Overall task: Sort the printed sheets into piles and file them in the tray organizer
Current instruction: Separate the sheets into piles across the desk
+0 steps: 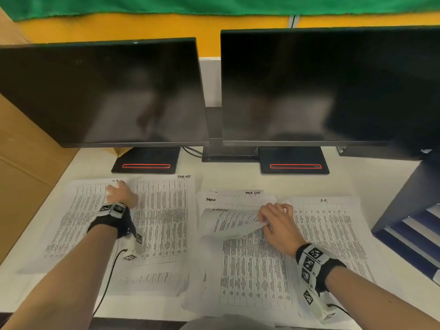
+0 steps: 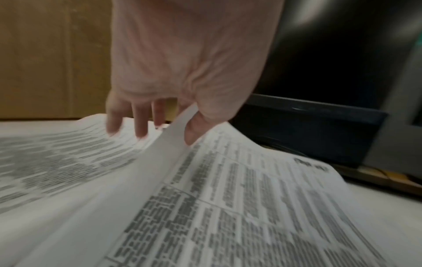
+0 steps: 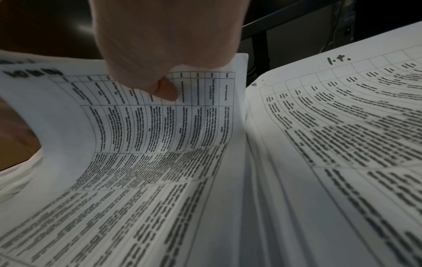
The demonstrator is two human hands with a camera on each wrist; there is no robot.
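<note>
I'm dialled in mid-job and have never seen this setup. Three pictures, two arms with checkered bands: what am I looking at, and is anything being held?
No machine here: these are a person's bare arms, with marker bands and small cameras on the wrists. The wide picture comes from a head camera; the other two look along each hand. Printed sheets lie in piles on a white desk in front of two dark monitors. The left hand pinches the edge of a sheet at the far left piles. The right hand grips a curled-up sheet lifted off the middle pile. The tray organizer stands at the right edge.
</note>
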